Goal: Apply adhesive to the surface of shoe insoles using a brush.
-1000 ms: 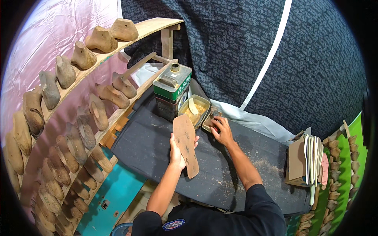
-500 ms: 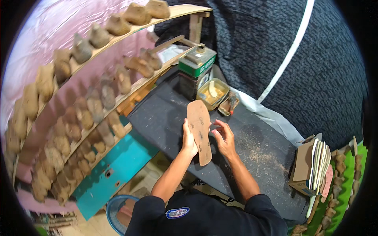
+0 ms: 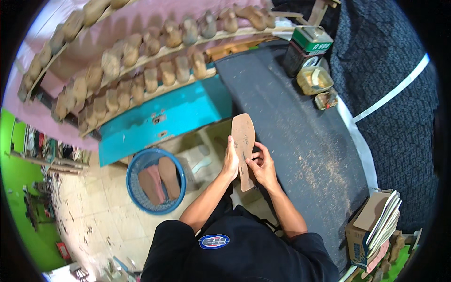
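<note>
Beside a dark bench [image 3: 300, 131], a person holds a brown sole [image 3: 243, 138].

Crumbs [image 3: 324, 174] dust the bench; left of it, on the floor [image 3: 105, 225], stands a blue basket [image 3: 133, 193] with loose soles [image 3: 169, 176] inside. The held sole is in front of the bench's edge, the left hand [image 3: 231, 162] gripping its left side. The right hand [image 3: 264, 168] is curled narrow at its right side; whether it pinches, I cannot tell. If the left grip loosened, the sole could drop floorward; set on the bench, it could pick up crumbs.
</note>
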Motion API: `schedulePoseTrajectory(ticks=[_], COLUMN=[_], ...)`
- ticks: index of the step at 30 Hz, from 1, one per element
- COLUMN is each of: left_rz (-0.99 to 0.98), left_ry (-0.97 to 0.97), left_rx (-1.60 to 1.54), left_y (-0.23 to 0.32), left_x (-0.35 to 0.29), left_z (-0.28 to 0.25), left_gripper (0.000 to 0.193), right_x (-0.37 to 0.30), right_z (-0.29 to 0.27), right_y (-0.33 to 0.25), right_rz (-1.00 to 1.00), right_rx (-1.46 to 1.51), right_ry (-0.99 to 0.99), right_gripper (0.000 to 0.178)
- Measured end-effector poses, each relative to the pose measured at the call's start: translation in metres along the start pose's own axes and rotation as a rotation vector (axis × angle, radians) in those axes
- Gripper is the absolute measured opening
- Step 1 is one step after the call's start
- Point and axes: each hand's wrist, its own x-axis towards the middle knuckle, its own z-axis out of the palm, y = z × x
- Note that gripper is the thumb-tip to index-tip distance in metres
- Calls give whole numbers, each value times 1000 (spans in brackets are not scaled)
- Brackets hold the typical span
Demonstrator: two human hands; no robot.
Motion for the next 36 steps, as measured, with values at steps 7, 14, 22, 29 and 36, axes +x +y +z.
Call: schedulePoseTrajectory(ticks=[7, 14, 22, 29, 36], left_rz=[155, 207, 223, 336, -69], left_ry=[201, 238, 369, 526, 604], left_rx=[316, 314, 430, 763, 1012], left_y=[-37, -9, 45, 66, 108], left_x=[-79, -157, -187, -190, -167], left_z=[-111, -203, -307, -453, -531], left_gripper=[42, 51, 40, 35, 54], right_x=[-58, -82, -77, -80, -70], right_z=[59, 129, 249, 375, 473], right_y=[39, 41, 52, 115, 183], right_rz=[101, 160, 102, 177, 287], right_rx=[-297, -497, -570, -555, -637], right_ry=[-295, -665, -762, -781, -734], right_gripper=[59, 63, 65, 72, 71])
